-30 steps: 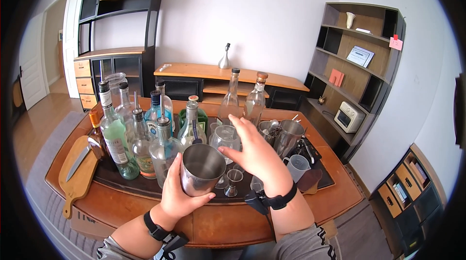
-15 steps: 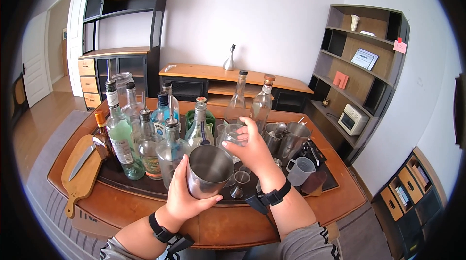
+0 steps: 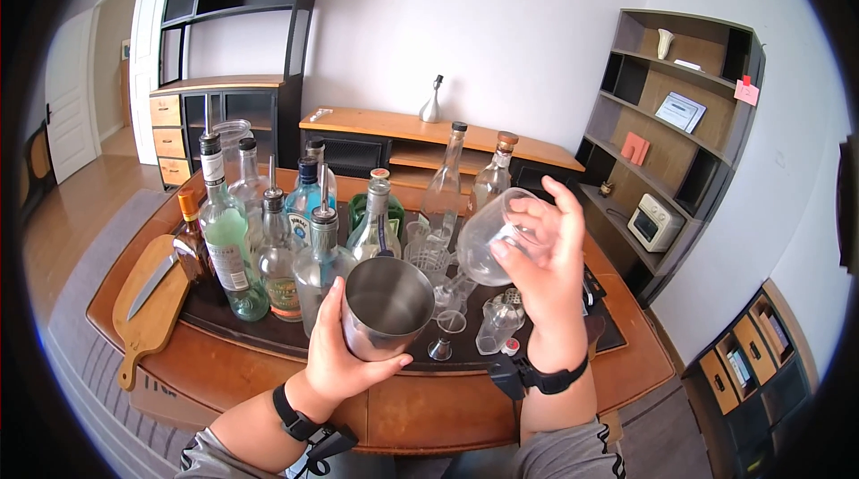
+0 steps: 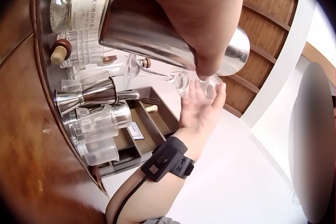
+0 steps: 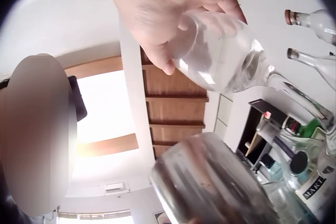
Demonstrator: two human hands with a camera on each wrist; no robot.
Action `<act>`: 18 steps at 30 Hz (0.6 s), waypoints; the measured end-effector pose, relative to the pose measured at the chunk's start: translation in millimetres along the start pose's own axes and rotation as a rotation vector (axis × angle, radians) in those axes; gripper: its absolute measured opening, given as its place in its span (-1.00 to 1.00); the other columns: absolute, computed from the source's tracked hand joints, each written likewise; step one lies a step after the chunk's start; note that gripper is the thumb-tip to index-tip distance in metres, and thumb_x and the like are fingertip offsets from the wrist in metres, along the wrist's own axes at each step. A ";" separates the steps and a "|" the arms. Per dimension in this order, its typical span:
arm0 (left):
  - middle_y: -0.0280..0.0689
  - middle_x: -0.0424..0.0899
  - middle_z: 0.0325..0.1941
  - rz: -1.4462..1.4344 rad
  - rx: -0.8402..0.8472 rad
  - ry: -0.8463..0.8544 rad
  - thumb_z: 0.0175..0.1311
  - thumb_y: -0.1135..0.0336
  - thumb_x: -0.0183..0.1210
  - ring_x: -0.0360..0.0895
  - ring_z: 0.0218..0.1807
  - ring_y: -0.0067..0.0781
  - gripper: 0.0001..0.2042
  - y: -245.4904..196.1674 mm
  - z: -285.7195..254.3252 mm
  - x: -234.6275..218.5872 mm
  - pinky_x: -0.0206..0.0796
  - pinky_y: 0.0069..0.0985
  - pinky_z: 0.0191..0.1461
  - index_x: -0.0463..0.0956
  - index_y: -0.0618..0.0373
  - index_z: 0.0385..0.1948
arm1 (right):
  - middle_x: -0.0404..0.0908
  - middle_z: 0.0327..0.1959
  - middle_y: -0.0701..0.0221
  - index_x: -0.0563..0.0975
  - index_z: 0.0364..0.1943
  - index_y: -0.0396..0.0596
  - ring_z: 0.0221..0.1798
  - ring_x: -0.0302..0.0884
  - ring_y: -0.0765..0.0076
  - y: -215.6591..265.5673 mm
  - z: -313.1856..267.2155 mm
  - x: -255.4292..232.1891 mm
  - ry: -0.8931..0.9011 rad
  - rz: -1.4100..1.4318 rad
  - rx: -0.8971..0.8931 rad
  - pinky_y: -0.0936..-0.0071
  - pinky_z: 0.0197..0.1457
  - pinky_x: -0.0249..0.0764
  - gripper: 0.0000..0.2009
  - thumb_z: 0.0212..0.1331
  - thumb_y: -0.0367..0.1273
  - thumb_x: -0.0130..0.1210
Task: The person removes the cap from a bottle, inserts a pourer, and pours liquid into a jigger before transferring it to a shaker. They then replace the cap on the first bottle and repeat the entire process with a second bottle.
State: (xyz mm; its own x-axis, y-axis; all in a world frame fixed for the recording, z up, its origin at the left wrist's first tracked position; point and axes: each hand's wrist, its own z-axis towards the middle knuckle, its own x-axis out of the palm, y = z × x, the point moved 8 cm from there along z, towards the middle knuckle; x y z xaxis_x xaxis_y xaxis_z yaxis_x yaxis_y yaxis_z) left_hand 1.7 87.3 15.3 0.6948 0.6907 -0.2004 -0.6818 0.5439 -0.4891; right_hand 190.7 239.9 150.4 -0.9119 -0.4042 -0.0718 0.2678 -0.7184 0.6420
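Two forearms reach in from the bottom edge, each with a black wristband. The left hand (image 3: 335, 358), palm turned inward, holds a metal tin (image 3: 389, 305), fingers and thumb wrapped round its side, mouth tipped up above the near edge of the leather-covered tabletop (image 3: 403, 407). Just right of it and slightly higher, the raised right hand (image 3: 555, 273) holds a clear stemmed glass (image 3: 483, 251) by the bowl, thumb on one side and fingers on the other; the stem slants down and left. Half a second ago the glass stood more upright and further left; now it leans, and the hand has shifted right with it. The tin is gripped as before. Beneath the glass stands a small metal jigger (image 3: 440, 350); beyond, bottles (image 3: 228, 246) crowd the left side, and a bookcase (image 3: 680, 112) stands farther back.
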 end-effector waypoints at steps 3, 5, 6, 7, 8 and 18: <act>0.12 0.31 0.33 -0.194 0.017 -0.062 -0.21 0.22 0.63 0.39 0.35 0.04 0.27 -1.4 0.4 -3.0 0.27 -0.07 0.35 -0.27 0.30 0.46 | 0.47 0.11 0.18 0.14 0.41 -0.02 0.17 0.46 0.23 21.7 -8.2 1.4 0.106 0.086 -0.008 0.22 0.28 0.36 -0.09 -0.04 -0.37 0.48; 0.11 0.24 0.38 -0.343 0.052 -0.110 -0.17 0.24 0.61 0.36 0.37 0.05 0.29 -9.2 5.3 -7.2 0.26 -0.04 0.36 -0.35 0.22 0.48 | 0.48 0.10 0.18 0.13 0.42 -0.02 0.16 0.47 0.23 24.7 -16.6 10.7 0.218 0.130 0.063 0.22 0.27 0.37 -0.07 -0.05 -0.35 0.50; 0.10 0.16 0.42 -0.320 0.079 -0.068 -0.14 0.28 0.59 0.33 0.39 0.06 0.28 -12.7 10.1 -9.9 0.25 -0.04 0.36 -0.39 0.13 0.49 | 0.48 0.10 0.18 0.13 0.43 -0.02 0.16 0.47 0.23 26.3 -20.2 15.7 0.272 0.152 0.099 0.23 0.27 0.38 -0.06 -0.06 -0.34 0.50; 0.09 0.16 0.42 -0.355 0.052 -0.102 -0.14 0.28 0.59 0.32 0.39 0.05 0.28 -9.4 9.2 -11.5 0.25 -0.04 0.37 -0.39 0.14 0.49 | 0.48 0.10 0.18 0.15 0.43 -0.02 0.15 0.48 0.24 27.0 -23.8 24.4 0.325 0.176 0.145 0.24 0.26 0.40 -0.05 -0.06 -0.32 0.52; 0.08 0.16 0.42 -0.391 0.025 -0.136 -0.14 0.28 0.59 0.32 0.39 0.04 0.28 -4.8 8.2 -12.3 0.25 -0.05 0.37 -0.38 0.15 0.49 | 0.48 0.10 0.18 0.16 0.42 -0.03 0.15 0.49 0.25 23.0 -27.0 32.6 0.384 0.162 0.176 0.24 0.24 0.41 -0.06 -0.06 -0.31 0.52; 0.00 0.15 0.43 -0.368 -0.064 -0.273 -0.17 0.23 0.60 0.26 0.42 -0.05 0.26 11.2 10.7 -28.7 0.15 -0.08 0.42 -0.32 0.18 0.48 | 0.49 0.02 0.25 0.21 0.40 -0.04 0.06 0.49 0.29 -19.2 -37.1 81.8 0.576 0.026 0.251 0.30 0.13 0.49 -0.14 0.01 -0.26 0.48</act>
State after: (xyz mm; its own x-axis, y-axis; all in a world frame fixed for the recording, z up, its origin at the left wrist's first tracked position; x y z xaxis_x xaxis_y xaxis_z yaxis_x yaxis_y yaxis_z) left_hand -28.3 78.7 24.6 0.7967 0.5617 0.2232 -0.3794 0.7522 -0.5388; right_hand 122.4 199.6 103.9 -0.5730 -0.7105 -0.4084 0.1428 -0.5773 0.8040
